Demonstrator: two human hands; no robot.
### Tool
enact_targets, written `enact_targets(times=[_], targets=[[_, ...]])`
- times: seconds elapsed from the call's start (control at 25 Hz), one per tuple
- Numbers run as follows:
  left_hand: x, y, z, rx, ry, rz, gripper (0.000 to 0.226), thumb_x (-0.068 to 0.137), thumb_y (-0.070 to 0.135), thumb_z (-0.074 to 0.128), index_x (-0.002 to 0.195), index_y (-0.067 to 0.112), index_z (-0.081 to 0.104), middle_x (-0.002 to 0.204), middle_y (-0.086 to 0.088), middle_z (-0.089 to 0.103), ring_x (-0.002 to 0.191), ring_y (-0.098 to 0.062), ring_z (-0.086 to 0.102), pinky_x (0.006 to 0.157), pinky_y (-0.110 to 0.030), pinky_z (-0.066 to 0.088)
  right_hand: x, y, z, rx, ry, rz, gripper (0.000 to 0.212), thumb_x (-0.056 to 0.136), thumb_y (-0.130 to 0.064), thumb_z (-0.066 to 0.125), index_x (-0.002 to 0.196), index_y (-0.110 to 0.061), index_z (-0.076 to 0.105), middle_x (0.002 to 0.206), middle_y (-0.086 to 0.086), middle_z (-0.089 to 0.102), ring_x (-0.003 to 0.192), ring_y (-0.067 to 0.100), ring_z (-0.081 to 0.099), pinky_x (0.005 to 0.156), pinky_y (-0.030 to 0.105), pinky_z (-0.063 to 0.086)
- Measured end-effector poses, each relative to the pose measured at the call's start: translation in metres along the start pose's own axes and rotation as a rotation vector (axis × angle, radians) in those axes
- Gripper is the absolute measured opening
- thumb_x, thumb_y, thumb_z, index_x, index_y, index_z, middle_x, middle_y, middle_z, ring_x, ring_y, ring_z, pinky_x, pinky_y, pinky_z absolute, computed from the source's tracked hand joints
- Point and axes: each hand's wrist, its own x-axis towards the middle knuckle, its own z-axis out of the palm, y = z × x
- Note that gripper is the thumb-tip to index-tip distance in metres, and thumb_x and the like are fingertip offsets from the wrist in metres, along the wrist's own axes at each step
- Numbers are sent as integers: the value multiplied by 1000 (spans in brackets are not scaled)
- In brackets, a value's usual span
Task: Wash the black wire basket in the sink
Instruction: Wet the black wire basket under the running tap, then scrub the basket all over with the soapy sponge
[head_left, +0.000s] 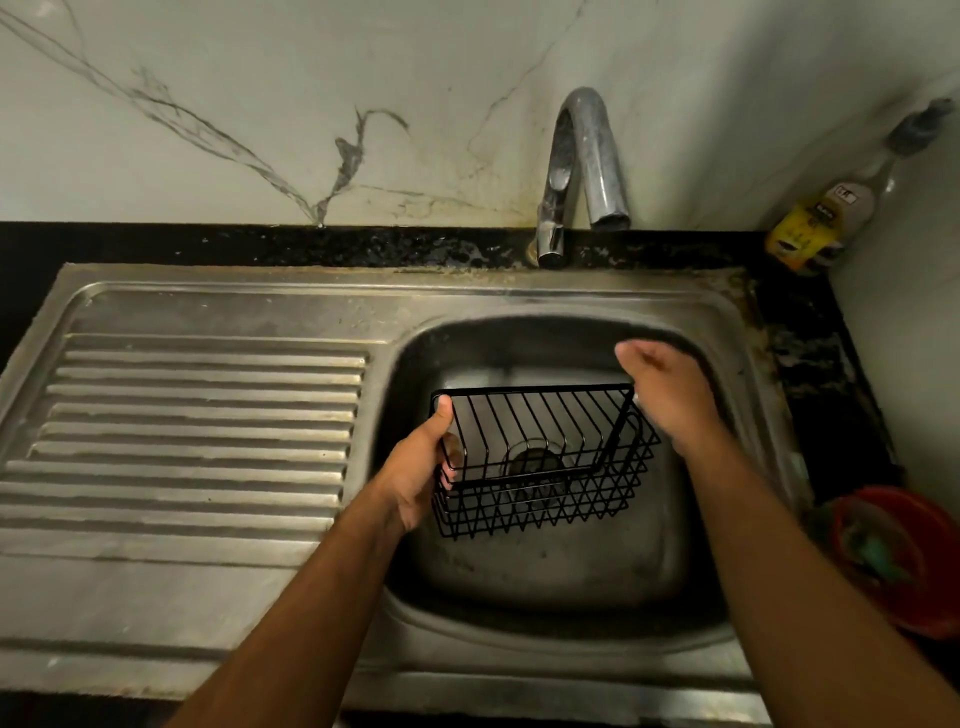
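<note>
**Basket held over the drain, tap well behind it**

The black wire basket hangs inside the bowl of the sink, above the drain, tipped so its open side faces the near edge and upward. Its long axis runs left to right, across the bowl.

The left hand has its grip on the basket's left end: the thumb lies over the top rim wire and the fingers curl through the side mesh. The right hand is at the basket's right end, touching or just beside the top far corner. Its fingers are loosely bent and blurred, so I cannot tell whether that grip has closed on the wire or merely rests against it.

The faucet stands on the far side of the sink, and its spout ends behind and a little to the right of the basket. No water shows at its mouth. My judgement: rinsing calls for carrying the basket farther back under the spout, and the right hand is nearer the tap.
</note>
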Motion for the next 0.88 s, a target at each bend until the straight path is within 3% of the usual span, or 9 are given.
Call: enact_targets(times=[0.16, 0.24, 0.32, 0.44, 0.56, 0.68, 0.76, 0.84, 0.88], targets=[[-8, -11, 5, 4, -4, -75, 54, 96, 66, 47, 61, 25, 43, 52, 7, 41, 48, -9, 32, 51, -25, 25, -44, 48, 9, 346, 16, 231, 53, 83, -72, 57, 119, -34, 66, 126, -9, 63, 117, 16, 56, 101, 42, 43], [-9, -16, 10, 13, 10, -112, 56, 94, 71, 47, 61, 26, 43, 52, 7, 40, 49, -9, 31, 53, -26, 26, -60, 64, 12, 393, -34, 241, 53, 76, -71, 64, 121, -42, 61, 131, -11, 56, 120, 16, 51, 102, 47, 41], [-12, -13, 12, 33, 16, -117, 61, 88, 77, 48, 58, 24, 46, 53, 4, 42, 51, -11, 34, 56, -26, 31, -71, 78, 14, 395, -131, 237, 71, 66, -64, 73, 131, -46, 54, 140, -7, 53, 126, 19, 50, 106, 51, 40], [-15, -5, 10, 103, -22, -58, 73, 67, 87, 60, 80, 15, 68, 79, -10, 67, 74, -23, 63, 83, -32, 49, -77, 93, 13, 443, -134, 276, 79, 66, -49, 80, 139, -41, 50, 142, -1, 53, 127, 24, 51, 107, 55, 42], [-23, 2, 14, 358, -104, 67, 61, 70, 69, 75, 113, 26, 65, 113, 0, 68, 106, -21, 61, 100, -46, 45, -86, 86, 16, 332, -64, 258, 50, 92, -42, 67, 136, -26, 50, 131, 0, 58, 122, 23, 54, 105, 44, 42], [-27, 5, 25, 594, -89, 101, 55, 81, 41, 83, 122, 28, 50, 115, 4, 60, 118, -22, 57, 101, -41, 42, -93, 79, 25, 71, -13, 255, 63, 99, -47, 53, 152, -19, 33, 142, 8, 53, 134, 32, 47, 108, 44, 38], [-26, 5, 28, 770, -8, 141, 57, 80, 50, 81, 121, 29, 48, 118, 10, 58, 121, -16, 53, 114, -47, 32, -99, 73, 28, -23, 28, 264, 72, 102, -47, 48, 160, -20, 14, 158, 14, 34, 143, 35, 36, 114, 46, 32], [-27, 6, 29, 896, -8, 183, 61, 79, 55, 80, 123, 26, 48, 122, 12, 58, 119, -13, 50, 120, -49, 24, -106, 70, 30, -62, 10, 228, 73, 101, -45, 49, 160, -23, 12, 163, 12, 25, 147, 33, 29, 117, 47, 27], [-28, 6, 29, 887, -44, 200, 64, 77, 54, 82, 123, 25, 48, 127, 10, 59, 121, -15, 53, 119, -50, 30, -110, 68, 31, -77, -9, 207, 71, 100, -44, 52, 159, -25, 16, 163, 10, 24, 148, 32, 28, 118, 47, 27]])
